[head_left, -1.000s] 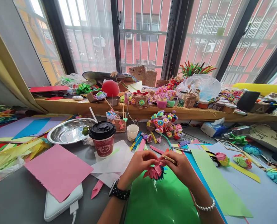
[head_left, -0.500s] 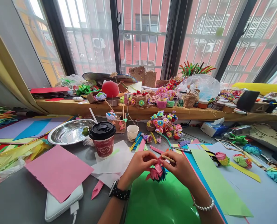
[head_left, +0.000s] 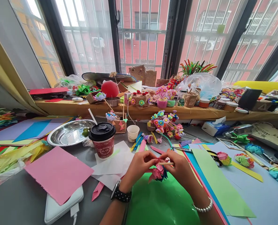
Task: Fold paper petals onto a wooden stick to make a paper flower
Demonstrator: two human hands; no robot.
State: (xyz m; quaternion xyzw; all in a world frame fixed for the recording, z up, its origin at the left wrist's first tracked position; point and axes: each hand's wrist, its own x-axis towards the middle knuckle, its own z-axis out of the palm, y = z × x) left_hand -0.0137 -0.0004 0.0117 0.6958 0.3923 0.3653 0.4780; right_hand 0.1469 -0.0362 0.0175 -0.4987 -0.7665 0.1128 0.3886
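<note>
A folded paper flower, pink with dark blue tips low on its right side, is held up above a shiny green surface. My left hand, wearing a watch at the wrist, pinches one of its upper pink petals. From the other side, my right hand grips a short thin wooden stick between thumb and fingers. The stick lies almost level across the top of the flower, touching or very near the pinched petal. Some of the flower is hidden behind the fingers.
On the left are a lidded cup with a straw, a metal plate, and pink paper over a white power bank. A paper cup stands ahead. Finished paper flowers and a light green strip lie right.
The stick has swung from a slant to nearly level, its end now reaching further left over the flower. Both hands stay close together, and the flower has shifted very slightly.
</note>
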